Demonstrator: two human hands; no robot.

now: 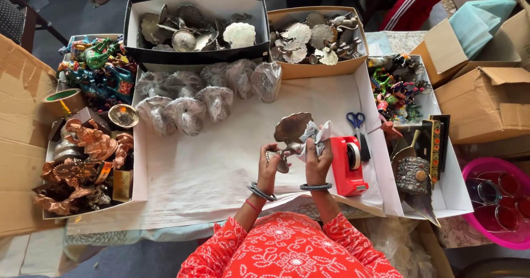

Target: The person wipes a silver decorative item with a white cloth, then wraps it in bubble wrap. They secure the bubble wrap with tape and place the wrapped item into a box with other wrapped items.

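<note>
Hands meet over the middle of a wide white tray [221, 178]. The left hand [269, 159] is curled round the stem of a silver leaf-shaped ornament [291, 129], held upright just above the tray's paper; the right hand [318, 159] is closed on a white cloth [316, 134] pressed against that ornament. One red tape dispenser [349, 165] stands just right of the hands, with one pair of blue-handled scissors [356, 120] beyond it. About eight ornaments wrapped in clear plastic [207, 93] lie at the tray's far left. Two open boxes of bare silver pieces stand behind: a black-and-white box [196, 51] and a tan box [317, 68]. One roll of tape [62, 101] lies at far left.
</note>
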